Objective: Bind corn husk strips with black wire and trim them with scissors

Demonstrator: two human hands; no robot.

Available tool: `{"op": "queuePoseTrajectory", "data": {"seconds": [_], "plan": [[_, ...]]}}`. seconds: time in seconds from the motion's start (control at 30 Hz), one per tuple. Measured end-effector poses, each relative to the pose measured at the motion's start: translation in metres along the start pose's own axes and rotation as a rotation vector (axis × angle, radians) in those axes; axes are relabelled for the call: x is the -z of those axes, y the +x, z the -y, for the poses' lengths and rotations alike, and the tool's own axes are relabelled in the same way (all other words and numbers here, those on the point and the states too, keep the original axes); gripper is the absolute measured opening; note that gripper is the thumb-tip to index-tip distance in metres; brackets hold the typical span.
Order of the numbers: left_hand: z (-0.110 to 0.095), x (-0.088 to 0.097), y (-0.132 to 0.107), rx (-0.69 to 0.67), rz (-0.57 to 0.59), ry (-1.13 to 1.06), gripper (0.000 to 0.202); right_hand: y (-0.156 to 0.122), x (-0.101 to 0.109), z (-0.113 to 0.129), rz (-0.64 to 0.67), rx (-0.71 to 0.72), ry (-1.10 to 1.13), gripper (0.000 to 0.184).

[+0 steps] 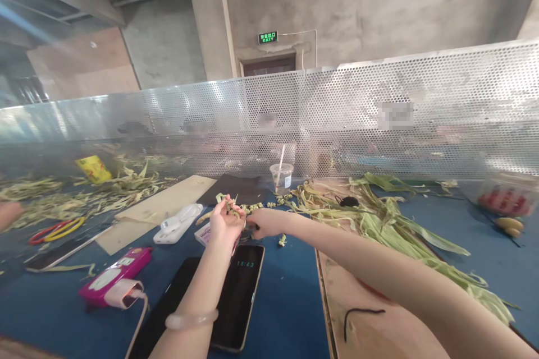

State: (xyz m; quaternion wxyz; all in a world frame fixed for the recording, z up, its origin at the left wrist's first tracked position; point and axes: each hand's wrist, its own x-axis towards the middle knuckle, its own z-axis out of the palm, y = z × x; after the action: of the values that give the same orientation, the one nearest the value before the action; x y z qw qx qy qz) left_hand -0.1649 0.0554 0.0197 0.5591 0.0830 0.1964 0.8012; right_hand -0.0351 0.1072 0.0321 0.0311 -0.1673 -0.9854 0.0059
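Note:
My left hand is raised above the blue table, its fingers pinched on a small woven piece of green leaf strip. My right hand sits right beside it, fingers curled closed; what it grips is hidden, perhaps a dark tool. A pale bangle circles my left wrist. Under my hands lies a phone with its screen lit.
A pile of long green leaves lies on a wooden board at right. A plastic cup with straw, white device, pink power bank, scissors and dried leaf scraps lie around. A perforated metal screen borders the back.

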Motion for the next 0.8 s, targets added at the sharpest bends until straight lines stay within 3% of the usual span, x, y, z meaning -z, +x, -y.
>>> {"op": "queuePoseTrajectory", "data": {"seconds": [0.13,0.23,0.53,0.6,0.8], "plan": [[0.001,-0.004,-0.003,-0.008,0.014,-0.022,0.009,-0.009,0.011,-0.020,-0.163,-0.167,-0.100,0.031],[0.001,-0.006,-0.004,-0.004,0.017,-0.037,0.009,-0.019,0.015,-0.031,-0.220,-0.208,-0.128,0.041],[0.003,-0.007,-0.006,-0.005,0.015,-0.020,0.009,-0.009,-0.006,-0.004,-0.067,0.065,-0.126,0.030],[0.003,-0.007,-0.006,-0.007,0.017,-0.002,0.009,-0.007,-0.007,-0.002,-0.079,0.010,-0.165,0.024],[0.006,-0.009,-0.005,0.016,0.066,0.124,0.008,-0.030,0.020,-0.017,-0.354,-0.307,-0.280,0.019]]}}
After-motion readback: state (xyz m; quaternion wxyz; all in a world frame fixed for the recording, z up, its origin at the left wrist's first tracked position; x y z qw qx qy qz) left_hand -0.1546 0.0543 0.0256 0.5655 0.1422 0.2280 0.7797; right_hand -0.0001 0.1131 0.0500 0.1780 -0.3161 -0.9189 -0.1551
